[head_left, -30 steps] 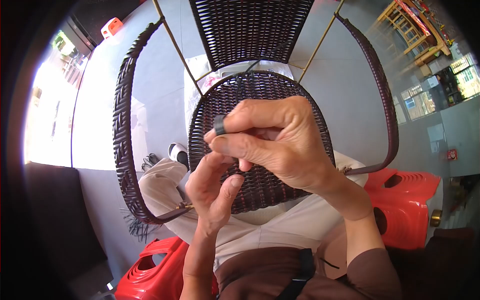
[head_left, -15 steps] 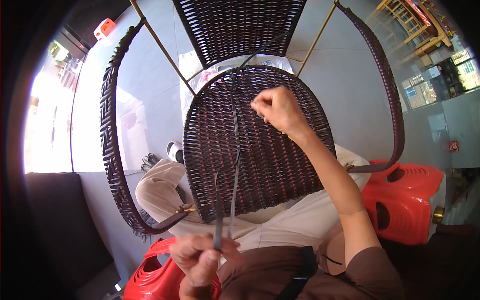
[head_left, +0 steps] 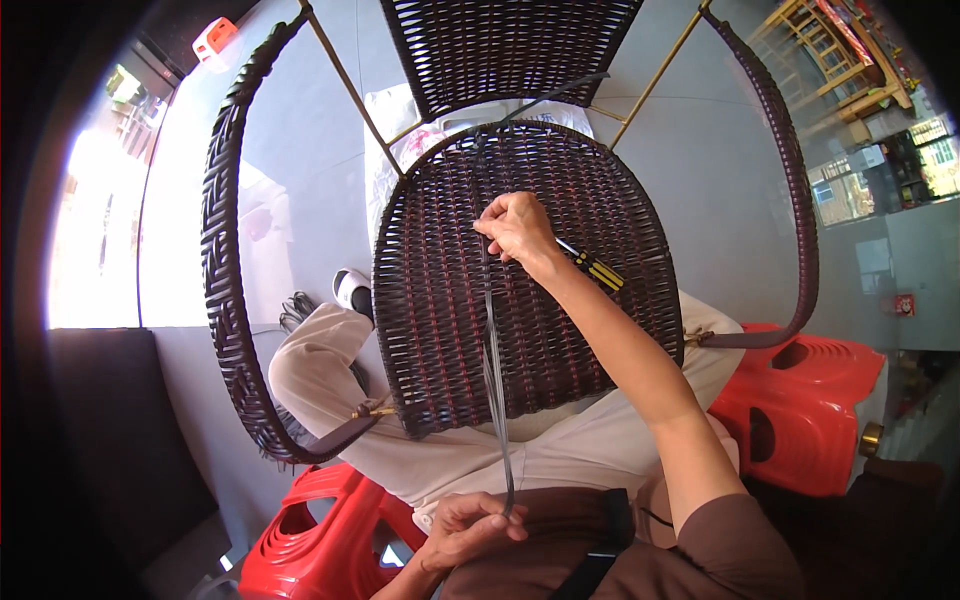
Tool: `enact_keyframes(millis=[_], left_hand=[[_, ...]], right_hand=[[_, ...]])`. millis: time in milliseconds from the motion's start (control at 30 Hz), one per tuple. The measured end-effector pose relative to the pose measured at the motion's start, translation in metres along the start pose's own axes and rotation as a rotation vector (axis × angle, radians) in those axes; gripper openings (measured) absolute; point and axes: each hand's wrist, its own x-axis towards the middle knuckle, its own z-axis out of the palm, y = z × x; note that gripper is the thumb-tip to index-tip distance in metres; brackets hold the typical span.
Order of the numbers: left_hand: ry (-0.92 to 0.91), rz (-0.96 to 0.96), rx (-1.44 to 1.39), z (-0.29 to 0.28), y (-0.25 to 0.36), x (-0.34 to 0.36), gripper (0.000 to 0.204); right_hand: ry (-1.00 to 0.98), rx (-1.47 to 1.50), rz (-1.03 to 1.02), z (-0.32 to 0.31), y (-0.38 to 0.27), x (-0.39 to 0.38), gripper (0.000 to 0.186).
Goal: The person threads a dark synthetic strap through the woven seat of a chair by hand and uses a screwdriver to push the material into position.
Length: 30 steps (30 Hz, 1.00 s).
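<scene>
The dark woven chair seat [head_left: 430,280] lies before me, with a long flat strip [head_left: 496,380] running from its weave down to my lap. My left hand [head_left: 480,527] is closed on the strip's lower length, low over my lap. My right hand [head_left: 507,225] pinches the strip at the middle of the seat, its fingertips close against the weave. Beside my right forearm, a tool with a yellow-and-black handle [head_left: 600,272] rests on the seat, partly hidden by the arm. Another length of strip [head_left: 560,88] sticks up at the back of the seat.
The woven backrest [head_left: 510,50] and two curved arms [head_left: 220,230] with thin gold frame bars surround the seat. Red plastic stools [head_left: 800,410] stand either side of me. A white slipper [head_left: 352,290] and loose strips lie at left. Wooden furniture [head_left: 840,50] is at the back right.
My hands, together over the seat a second ago, are now apart. Since half a second ago my left hand shifted right and my right hand moved slightly left and down onto the strip.
</scene>
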Motion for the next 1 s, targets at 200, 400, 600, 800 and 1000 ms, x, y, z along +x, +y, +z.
enact_keyframes(millis=[200, 400, 600, 800, 1000], left_hand=[[-0.076, 0.028, 0.079, -0.014, -0.015, -0.009, 0.013], [-0.074, 0.118, 0.075, -0.019, -0.021, -0.014, 0.016], [-0.074, 0.107, 0.126, -0.023, -0.024, -0.012, 0.016], [-0.075, 0.102, 0.103, -0.026, -0.028, -0.011, 0.015], [-0.064, 0.107, 0.115, -0.029, -0.03, -0.01, 0.018]], right_hand=[[0.025, 0.152, 0.057, -0.003, -0.003, -0.006, 0.01], [0.052, 0.146, 0.034, 0.003, 0.0, -0.005, 0.013], [0.112, 0.119, -0.011, 0.012, -0.003, 0.003, 0.017], [0.124, 0.074, 0.0, 0.013, -0.008, 0.017, 0.019], [0.157, 0.369, -0.016, 0.014, -0.015, 0.042, 0.008]])
